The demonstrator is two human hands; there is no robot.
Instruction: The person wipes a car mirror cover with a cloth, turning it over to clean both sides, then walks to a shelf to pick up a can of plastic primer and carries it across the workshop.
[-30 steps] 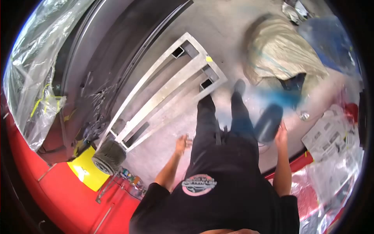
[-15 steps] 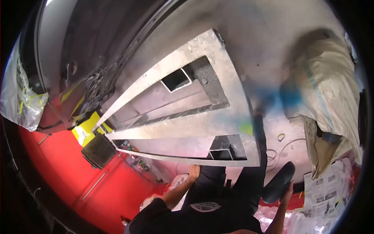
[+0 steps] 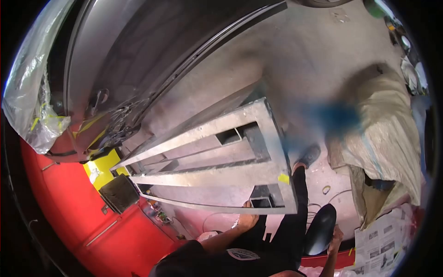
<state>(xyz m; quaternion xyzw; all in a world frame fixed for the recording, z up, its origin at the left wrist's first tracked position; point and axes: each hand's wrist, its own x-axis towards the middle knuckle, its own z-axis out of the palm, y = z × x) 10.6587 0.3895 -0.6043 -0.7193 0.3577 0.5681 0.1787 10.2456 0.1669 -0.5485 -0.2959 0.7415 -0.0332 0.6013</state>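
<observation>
A long metal frame (image 3: 221,174) of pale, scuffed square tubing fills the middle of the view, with a yellow tape patch (image 3: 284,178) near its right end. My left hand (image 3: 249,219) is closed around the frame's near rail, a finger showing above the tube. To the right, my right hand (image 3: 336,239) holds a glossy black, rounded, elongated part (image 3: 321,230) by its edge. Its exact kind cannot be made out, and the fingers behind it are partly hidden.
A dark car panel (image 3: 138,55) runs along the upper left, beside plastic sheeting (image 3: 34,87). At right stands a beige woven sack (image 3: 383,129) above newspaper (image 3: 380,244). A red surface (image 3: 115,240) lies left. My shoe (image 3: 312,156) is beyond the frame's right end.
My left hand has moved rightward along the near rail and now grips it. The metal frame sits lower in view, and my foot shows beyond it. My right hand still holds the black part.
</observation>
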